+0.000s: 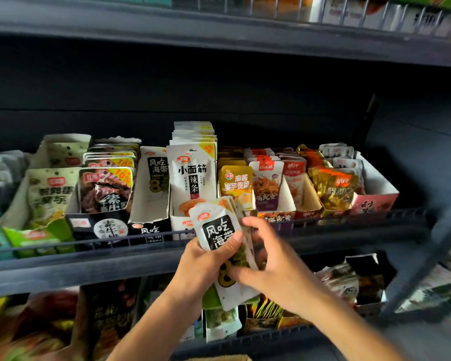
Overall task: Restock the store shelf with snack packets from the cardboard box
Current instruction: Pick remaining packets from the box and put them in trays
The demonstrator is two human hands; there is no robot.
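Several white snack packets (220,238) with a black label sit fanned in a small stack between both hands, held just in front of the wire rail at the front edge of the shelf (89,267), about midway along it. The left hand (206,259) grips the stack from the left, thumb curled over the printed face; the right hand (268,259) pinches its right edge, fingers (248,222) bent around the packets as if squaring or separating them. None of these packets is on the shelf yet.

Behind the rail, the matching display carton (151,183) with the same black label stands left of the hands and looks nearly empty, showing perhaps one packet against its back wall; that is probably where the stack belongs. The neighbouring tall white packets (193,173) and the rows toward the right end of the shelf look well filled. Only a sliver of what may be the cardboard box (219,358) shows at the bottom edge, so how much stock remains cannot be told. Judging by this, the restocking is partway through, with this carton still to fill.
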